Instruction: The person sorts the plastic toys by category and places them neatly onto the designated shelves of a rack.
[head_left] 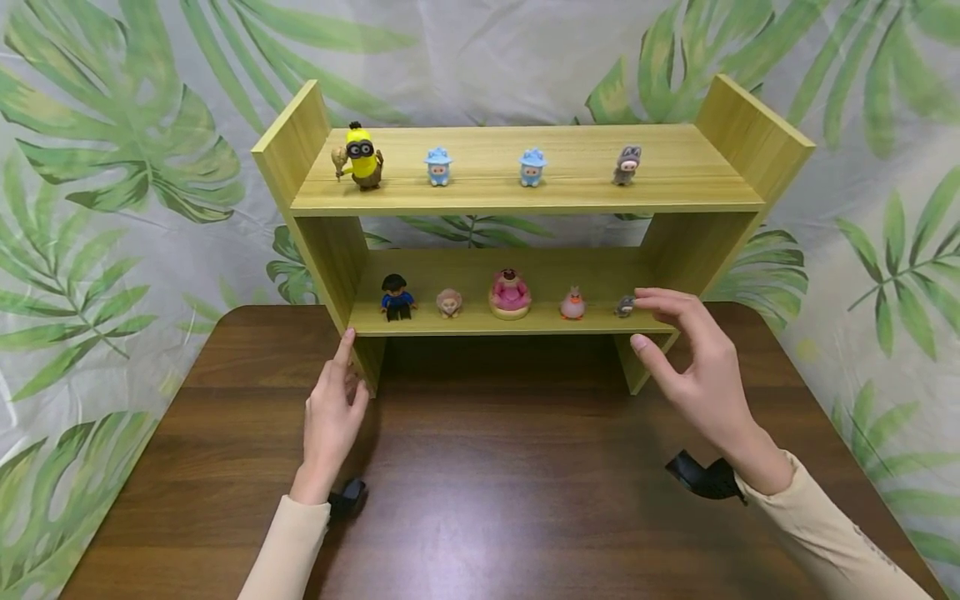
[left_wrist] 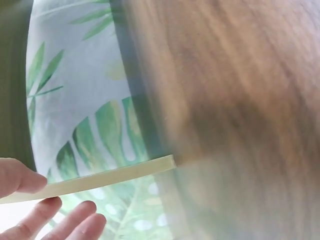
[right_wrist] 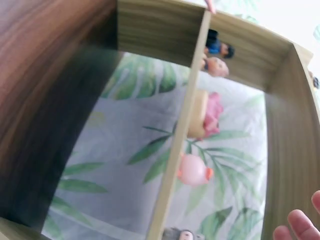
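A two-level wooden shelf (head_left: 525, 204) stands on the table. My left hand (head_left: 333, 417) touches its left side at the lower board, index finger extended; the left wrist view shows fingers along the side panel edge (left_wrist: 125, 173). Just beside the small grey figurine (head_left: 625, 306), at the lower board's right end, my right hand (head_left: 701, 375) hovers with thumb and fingers apart, holding nothing. Leftward along that board are a pink-white figurine (head_left: 572, 305), a pink bear in a round seat (head_left: 510, 296), a small pale pink figurine (head_left: 449, 302) and a dark-haired toy figure in blue (head_left: 397, 298).
On the upper board stand a yellow minion (head_left: 362, 158), two blue-hatted figurines, left (head_left: 438, 167) and right (head_left: 532, 167), and a grey eared figurine (head_left: 627, 165). A brown wooden table (head_left: 480, 483) lies below, with a leaf-patterned cloth (head_left: 112, 208) behind.
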